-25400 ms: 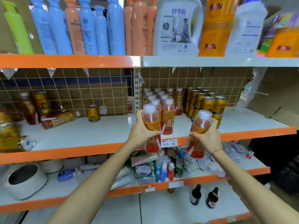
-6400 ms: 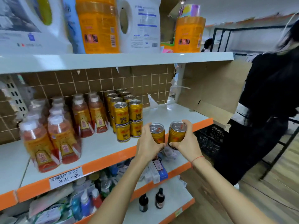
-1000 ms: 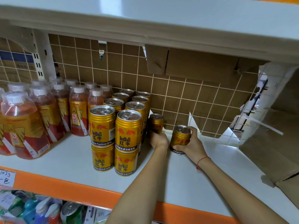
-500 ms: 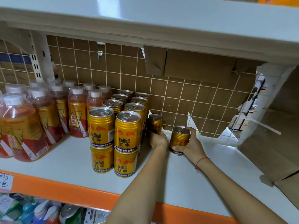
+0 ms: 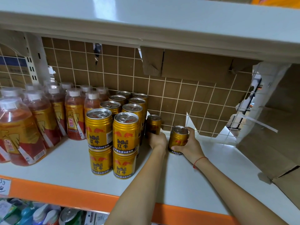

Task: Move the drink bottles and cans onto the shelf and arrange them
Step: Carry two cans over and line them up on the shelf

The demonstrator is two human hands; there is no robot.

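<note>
Both arms reaching forward, left hand (image 5: 158, 140) curled in a grip, right hand (image 5: 189, 146) likewise (red string at wrist)

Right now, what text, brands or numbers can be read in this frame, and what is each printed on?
"RedBull 红牛" on the front stacked gold cans.
"Vitamin Functional Drink" on the upper left front can.
"东鹏" on a red bottle's label.
"3g", handwritten on the shelf-edge price tag; the rest is cut off.
Too dark or turned away to read: the can in the left hand and the can in the right hand.
</note>
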